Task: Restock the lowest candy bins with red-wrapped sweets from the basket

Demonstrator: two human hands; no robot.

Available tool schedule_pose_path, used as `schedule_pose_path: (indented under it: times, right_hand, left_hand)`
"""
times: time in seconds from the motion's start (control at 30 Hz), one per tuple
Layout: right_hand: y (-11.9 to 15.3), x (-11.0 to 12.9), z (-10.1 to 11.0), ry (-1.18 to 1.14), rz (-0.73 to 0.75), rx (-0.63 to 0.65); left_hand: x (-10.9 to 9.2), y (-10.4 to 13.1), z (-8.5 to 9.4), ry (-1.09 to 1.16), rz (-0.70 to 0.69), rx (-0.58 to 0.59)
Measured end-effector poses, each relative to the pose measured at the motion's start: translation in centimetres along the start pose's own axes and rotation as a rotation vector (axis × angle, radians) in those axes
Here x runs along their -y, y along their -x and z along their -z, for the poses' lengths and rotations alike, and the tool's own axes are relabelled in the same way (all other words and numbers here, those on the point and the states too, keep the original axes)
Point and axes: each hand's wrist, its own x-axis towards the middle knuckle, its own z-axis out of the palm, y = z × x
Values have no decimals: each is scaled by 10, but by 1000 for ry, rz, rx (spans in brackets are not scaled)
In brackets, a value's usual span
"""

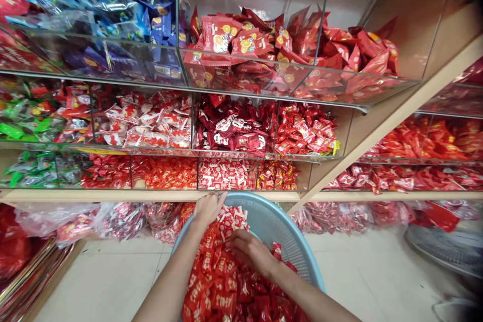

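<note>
We see a light blue basket (298, 236) dotted with fine perforations, orange-red candies (207, 261) with pale lettering, glossy dark red candies (264, 306), and white candies (234, 217) printed in red. We also make out red packets (222, 35) patterned with orange fruit slices, deep blue packets (160, 22), maroon wrappers (234, 126) marked with white patches, a pale tan shelf edge (94, 196) and cream floor tiles (350, 266) with thin dark seams.
</note>
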Motion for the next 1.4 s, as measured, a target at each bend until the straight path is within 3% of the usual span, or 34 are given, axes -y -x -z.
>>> schedule_pose_path:
  times: [0.2, 0.33, 0.47, 0.6, 0.77, 0.9, 1.03, 1.13, 1.27, 1.4]
  right_hand:
    - [-2, -13, 3, -297, -238, -151]
    - [-8, -35, 5, -484, -445, -354]
    - [-17, -51, 12, -508, -559, -522]
    - [-25, -58, 8, -521, -580, -548]
    - [-31, -66, -11, -593, -627, -482]
    - [-34, -62, -9, -258, -565, -434]
    - [-53, -46, 20, 124, -428, -435]
    - [-83, -35, 45, 277, -354, -391]
    - [-132, -30, 62, 616, -400, -250]
    - [-163, -38, 59, 850, -503, -63]
  left_hand:
    - [0, -1, -1, 9, 8, 4]
    - [1, -2, -3, 11, 6, 2]
    - [2, -2, -4, 13, -1, -7]
    - [2, -2, -4, 13, -4, -7]
    - [3, -2, -4, 12, -1, -4]
    - [3, -3, -5, 5, -2, -2]
    - [3, -3, -4, 3, -12, -8]
    - [3, -3, -4, 3, -18, -9]
    - [3, -3, -5, -2, -18, -11]
    - [4, -2, -6, -8, -19, -16]
